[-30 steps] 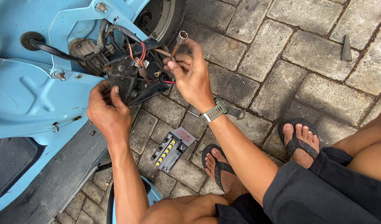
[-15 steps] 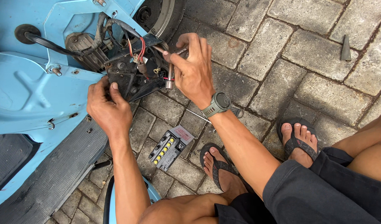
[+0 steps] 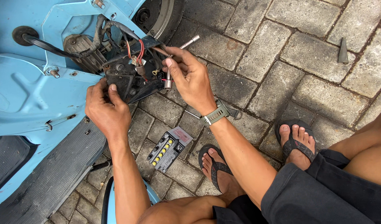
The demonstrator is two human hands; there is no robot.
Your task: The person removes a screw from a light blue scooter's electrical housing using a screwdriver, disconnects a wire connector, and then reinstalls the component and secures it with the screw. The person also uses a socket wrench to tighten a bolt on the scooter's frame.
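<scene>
The light blue scooter body [image 3: 29,95] fills the left side, lying over the grey brick paving [image 3: 281,54], with its wheel [image 3: 157,16] at the top edge. Against the frame 0.5 s ago the view sits a little lower and closer, so the scooter panel and the hands take up more of the picture. The black battery tray [image 3: 130,72] stands open at the scooter's flank, with red wires [image 3: 138,52] and black cables [image 3: 111,29] running into it. The left hand [image 3: 107,112] grips the lower left edge of that tray, fingers curled round it and thumb laid on top, much as it did 0.5 s ago. The right hand [image 3: 192,79], with a grey watch [image 3: 215,115] on the wrist, has lifted slightly from the tray; its fingers are closed round a metal socket wrench [image 3: 174,62], whose one end now sticks up to the right past the fingertips while the lower end points down at the tray's right edge. On the paving below the hands lies a small black battery [image 3: 167,150] with yellow caps, unmoved, just beside the person's foot in a black sandal [image 3: 215,166]. A dark wedge-shaped piece [image 3: 343,50] lies well apart at the upper right
</scene>
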